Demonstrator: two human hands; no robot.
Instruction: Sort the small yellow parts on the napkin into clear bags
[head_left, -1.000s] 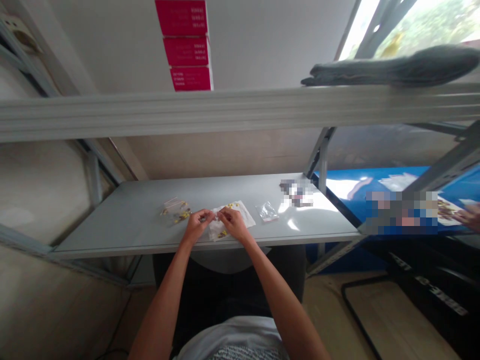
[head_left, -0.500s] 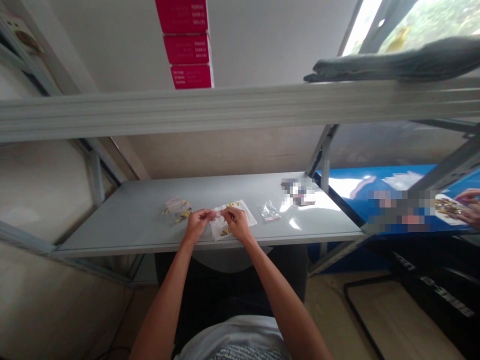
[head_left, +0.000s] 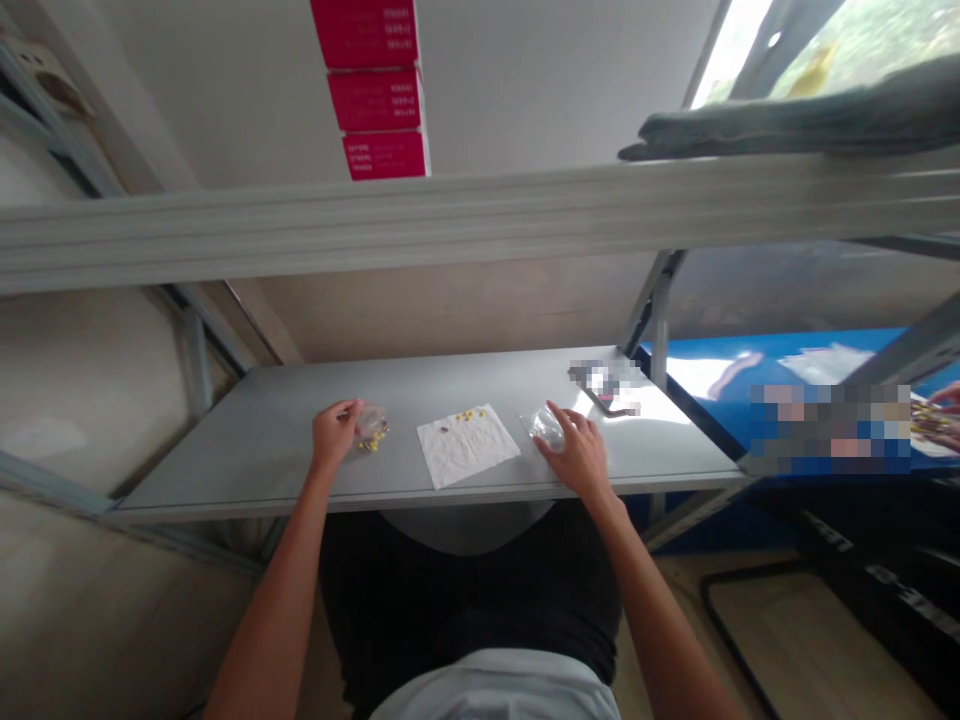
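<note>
On the left of the grey shelf board, my left hand pinches the edge of a small clear plastic bag that holds yellow and dark little pieces. My right hand reaches over another clear plastic bag, thumb and fingers spread; whether the fingertips touch it I cannot tell. Between the hands lies a creased white paper sheet. Several small yellow pieces sit along its far edge, with one dark piece to their left.
A blurred-out item lies at the board's right end. The upper shelf beam crosses above the hands, with red boxes and a grey cloth on that shelf. Another person's hand is at the blue table on the right.
My hands have moved apart from over the paper, the left to the bag of pieces, the right to the other bag. The dark and yellow pieces near the paper's front edge are gone from there.
</note>
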